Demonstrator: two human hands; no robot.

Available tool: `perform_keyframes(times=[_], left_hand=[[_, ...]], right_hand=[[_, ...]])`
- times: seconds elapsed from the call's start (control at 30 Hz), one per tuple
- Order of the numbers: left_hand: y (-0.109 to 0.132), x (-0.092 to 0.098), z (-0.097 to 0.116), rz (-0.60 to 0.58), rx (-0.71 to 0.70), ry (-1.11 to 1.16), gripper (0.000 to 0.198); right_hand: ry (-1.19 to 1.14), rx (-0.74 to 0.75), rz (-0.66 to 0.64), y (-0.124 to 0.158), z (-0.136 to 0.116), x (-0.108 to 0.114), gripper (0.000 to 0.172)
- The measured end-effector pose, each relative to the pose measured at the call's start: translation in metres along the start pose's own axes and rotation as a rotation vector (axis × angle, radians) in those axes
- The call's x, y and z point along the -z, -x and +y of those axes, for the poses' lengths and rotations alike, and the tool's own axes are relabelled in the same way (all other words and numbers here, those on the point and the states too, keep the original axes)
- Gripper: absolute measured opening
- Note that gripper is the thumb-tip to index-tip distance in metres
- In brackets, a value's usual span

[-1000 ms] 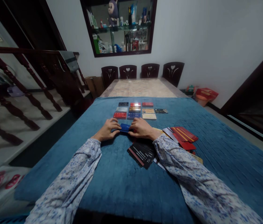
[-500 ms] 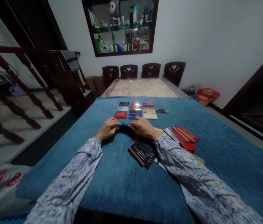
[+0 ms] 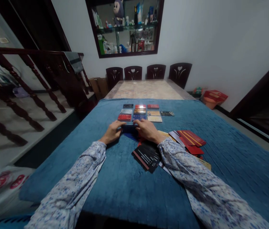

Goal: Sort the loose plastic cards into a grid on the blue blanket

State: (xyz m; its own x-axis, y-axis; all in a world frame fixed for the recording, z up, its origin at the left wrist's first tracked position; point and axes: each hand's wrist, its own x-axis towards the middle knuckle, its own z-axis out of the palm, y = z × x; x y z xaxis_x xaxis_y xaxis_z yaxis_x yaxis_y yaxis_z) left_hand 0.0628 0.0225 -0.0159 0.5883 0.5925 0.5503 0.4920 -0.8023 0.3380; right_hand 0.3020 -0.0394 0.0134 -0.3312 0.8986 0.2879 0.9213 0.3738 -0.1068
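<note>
A dark card is held edge-on between my two hands, above the blue cloth. My left hand pinches its left end, and my right hand grips the right end. Below them a blue card lies partly hidden. Just beyond my hands are rows of card piles, among them a red pile, a blue pile and a cream pile. Under and beside my right forearm, black cards lie fanned out, with red cards and others spread to the right.
The blue cloth covers the near part of the table; the bare marbled top shows at the far end. Several dark chairs stand behind it. A wooden railing runs along the left, and a white bag sits at lower left.
The card between my hands has tilted, so more of its dark face shows. More of the blue card below is visible. The whole view has shifted slightly.
</note>
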Motion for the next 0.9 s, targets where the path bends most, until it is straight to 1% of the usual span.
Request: perform_keyframes(times=[0.1,0.23,0.43,0.57,0.73,0.9], left_hand=[[0.0016,-0.0015,0.001,0.0,0.018,-0.022,0.043],[0.0021,-0.003,0.0005,0.006,0.015,-0.03,0.042],[0.0027,-0.0051,0.0,-0.024,0.022,-0.077,0.041],[0.003,-0.0069,0.0007,-0.061,0.034,-0.121,0.046],[0.0017,-0.0069,0.0022,-0.094,0.047,-0.137,0.048],[0.0007,-0.007,0.0035,-0.095,0.064,-0.16,0.048]], right_hand=[[0.006,-0.022,-0.022,0.0014,-0.0013,0.0003,0.039],[0.016,-0.045,-0.033,0.0021,-0.0022,-0.0001,0.041],[0.035,-0.074,-0.072,0.0018,-0.004,-0.0017,0.047],[0.033,-0.065,-0.074,0.0011,-0.0046,-0.0034,0.049],[0.01,-0.06,-0.076,-0.0008,-0.0037,-0.0064,0.047],[-0.033,-0.049,-0.069,-0.0015,-0.0022,-0.009,0.049]])
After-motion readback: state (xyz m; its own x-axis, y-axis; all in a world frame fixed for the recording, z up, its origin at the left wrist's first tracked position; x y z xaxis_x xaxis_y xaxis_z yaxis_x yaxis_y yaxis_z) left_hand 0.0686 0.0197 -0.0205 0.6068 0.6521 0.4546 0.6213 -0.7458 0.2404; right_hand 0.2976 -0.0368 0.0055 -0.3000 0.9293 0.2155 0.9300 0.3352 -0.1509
